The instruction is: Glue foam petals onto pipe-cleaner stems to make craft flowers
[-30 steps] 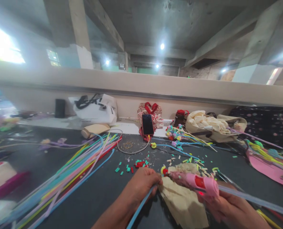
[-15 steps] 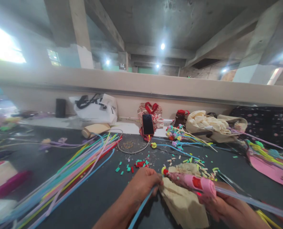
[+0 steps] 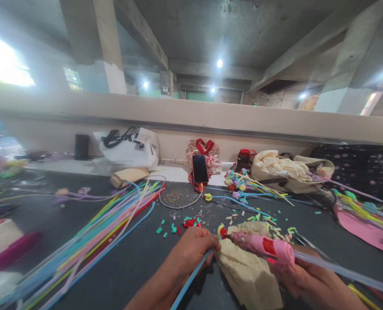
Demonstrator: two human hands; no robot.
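Note:
In the head view my left hand [image 3: 199,247] pinches a small piece with a yellow and red tip [image 3: 222,231], beside a long blue stem [image 3: 191,280] that runs down toward me. My right hand [image 3: 310,275] is wrapped round a pink glue gun [image 3: 265,247], which has a clear glue stick [image 3: 346,273] in its back end and a small red light. The gun's nozzle points left, right by the red part of the tip. Under the gun lies a crumpled beige cloth or paper [image 3: 249,275].
Bundled coloured stems [image 3: 107,241] lie at the left. Red and green cut bits [image 3: 191,223] are scattered beyond my left hand. A phone [image 3: 200,168] leans on a patterned bag at the back. Finished-looking flower stems [image 3: 243,183] and a beige cloth bag [image 3: 281,168] stand behind.
The glue gun has drawn slightly to the right, leaving its dark nozzle more visible beside the red part. My left hand has barely moved.

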